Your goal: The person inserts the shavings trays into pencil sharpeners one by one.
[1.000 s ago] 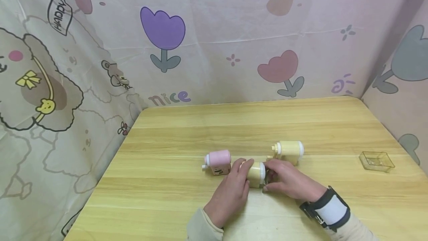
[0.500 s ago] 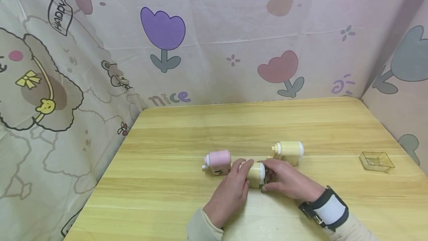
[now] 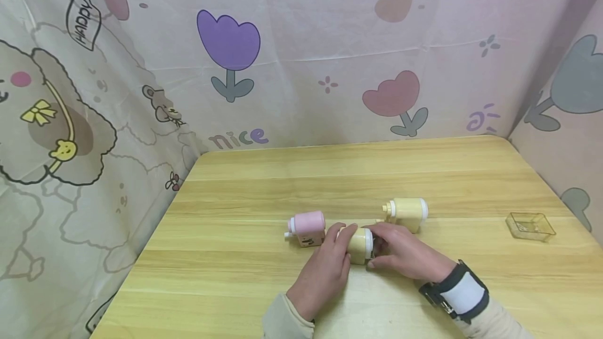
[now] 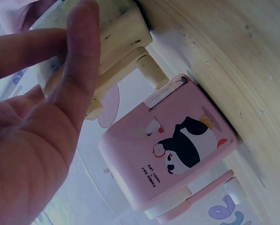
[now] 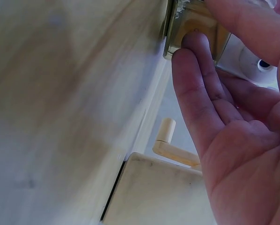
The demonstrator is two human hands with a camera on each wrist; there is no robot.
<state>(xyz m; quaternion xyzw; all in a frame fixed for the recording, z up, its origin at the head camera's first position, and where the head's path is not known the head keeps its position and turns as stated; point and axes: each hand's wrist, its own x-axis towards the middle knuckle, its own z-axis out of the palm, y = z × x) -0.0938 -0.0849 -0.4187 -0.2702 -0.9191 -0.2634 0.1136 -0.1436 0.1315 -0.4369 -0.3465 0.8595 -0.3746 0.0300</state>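
In the head view a pale yellow crank pencil sharpener (image 3: 358, 245) with a white end lies near the middle of the table. My left hand (image 3: 325, 271) grips its body from the left, fingers over the top. At its white end my right hand (image 3: 410, 255) pinches a clear shavings drawer, mostly hidden by the fingers in the head view. The right wrist view shows this drawer (image 5: 180, 40) beside the fingertips, with light bits inside. To the left stands a pink sharpener (image 3: 308, 226), its panda print (image 4: 187, 145) visible in the left wrist view.
A second yellow sharpener (image 3: 409, 211) stands just behind my right hand, its crank (image 5: 165, 131) pointing left in the head view. Further right lies a loose transparent yellow drawer (image 3: 531, 227). A printed cloth (image 3: 301, 109) hangs along the table's back edge.
My right hand has edged slightly left toward the gripped sharpener's white end. The left hand and the other sharpeners have stayed in place.
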